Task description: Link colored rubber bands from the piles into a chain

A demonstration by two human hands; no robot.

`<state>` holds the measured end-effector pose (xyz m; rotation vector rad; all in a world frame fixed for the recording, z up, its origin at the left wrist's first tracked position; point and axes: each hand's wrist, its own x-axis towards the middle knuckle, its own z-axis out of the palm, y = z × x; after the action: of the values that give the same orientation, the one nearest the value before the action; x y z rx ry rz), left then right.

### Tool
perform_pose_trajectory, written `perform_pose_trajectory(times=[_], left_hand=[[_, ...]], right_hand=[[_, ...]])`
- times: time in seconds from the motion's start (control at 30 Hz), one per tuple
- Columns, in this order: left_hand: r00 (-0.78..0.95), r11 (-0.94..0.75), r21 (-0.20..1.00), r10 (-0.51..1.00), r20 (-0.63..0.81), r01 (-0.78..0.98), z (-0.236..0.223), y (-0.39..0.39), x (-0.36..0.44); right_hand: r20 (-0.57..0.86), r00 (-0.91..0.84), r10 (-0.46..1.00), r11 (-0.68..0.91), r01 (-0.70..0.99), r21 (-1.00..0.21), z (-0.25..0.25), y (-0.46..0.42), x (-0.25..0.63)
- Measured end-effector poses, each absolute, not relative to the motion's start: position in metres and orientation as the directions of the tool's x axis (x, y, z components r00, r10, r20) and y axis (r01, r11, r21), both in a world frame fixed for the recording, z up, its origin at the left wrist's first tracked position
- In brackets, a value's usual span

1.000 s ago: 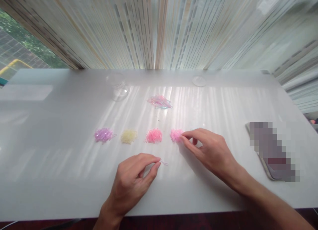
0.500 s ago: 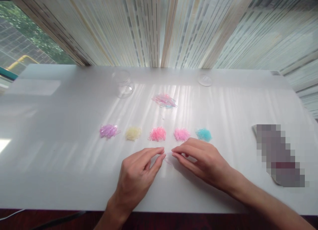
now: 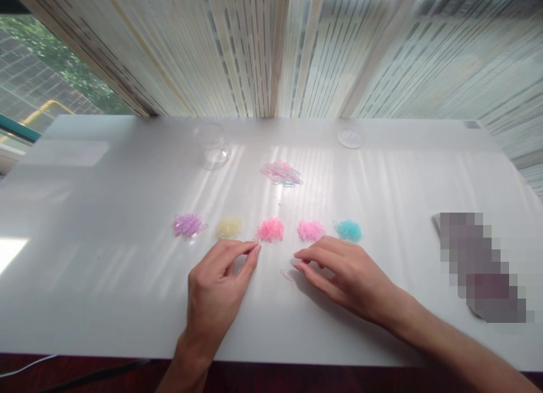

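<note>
Small piles of tiny elastic bands lie in a row on the white table [image 3: 106, 280]: purple [image 3: 187, 225], yellow [image 3: 229, 228], coral pink [image 3: 270, 230], light pink [image 3: 310, 230] and teal [image 3: 348, 230]. A mixed pile [image 3: 281, 172] lies further back. My left hand [image 3: 218, 288] has thumb and forefinger pinched together just below the coral pink pile; what the pinch holds is too small to see. My right hand [image 3: 341, 271] rests with fingers stretched out, its tips beside a single loose pink band [image 3: 286, 275].
A clear jar [image 3: 211, 145] lies at the back left and a clear lid [image 3: 350, 137] at the back right. A blurred flat object [image 3: 479, 266] lies at the right. Striped curtains hang behind the table; a window shows at the far left.
My left hand moved up and left toward the coral pink pile. My right hand drew back from the light pink pile toward the centre. One pink band now lies loose on the table.
</note>
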<state>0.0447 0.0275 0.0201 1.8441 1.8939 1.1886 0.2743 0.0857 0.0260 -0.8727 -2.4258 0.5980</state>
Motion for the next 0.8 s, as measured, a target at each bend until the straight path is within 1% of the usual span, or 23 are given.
perform_pose_trajectory(times=[0.2, 0.27, 0.37, 0.47, 0.6, 0.8], left_hand=[[-0.226, -0.090, 0.667, 0.900, 0.372, 0.740, 0.022, 0.025, 0.043], [-0.263, -0.060, 0.646, 0.882, 0.391, 0.761, 0.023, 0.026, 0.034], [-0.353, 0.043, 0.556, 0.813, 0.463, 0.830, 0.024, 0.027, 0.008], [-0.431, 0.187, 0.471, 0.759, 0.488, 0.862, 0.023, 0.026, -0.020], [-0.499, 0.281, 0.464, 0.734, 0.461, 0.840, 0.022, 0.023, -0.037], [-0.528, 0.321, 0.464, 0.730, 0.435, 0.826, 0.020, 0.023, -0.036]], right_hand=[[0.262, -0.707, 0.657, 0.703, 0.450, -0.551, 0.027, 0.085, 0.276], [0.243, -0.730, 0.639, 0.707, 0.434, -0.558, 0.027, 0.085, 0.275], [0.219, -0.758, 0.614, 0.710, 0.409, -0.573, 0.026, 0.084, 0.274], [0.201, -0.773, 0.601, 0.706, 0.397, -0.586, 0.024, 0.084, 0.273], [0.149, -0.779, 0.608, 0.687, 0.423, -0.590, 0.023, 0.083, 0.273], [0.137, -0.780, 0.610, 0.685, 0.433, -0.586, 0.022, 0.084, 0.271]])
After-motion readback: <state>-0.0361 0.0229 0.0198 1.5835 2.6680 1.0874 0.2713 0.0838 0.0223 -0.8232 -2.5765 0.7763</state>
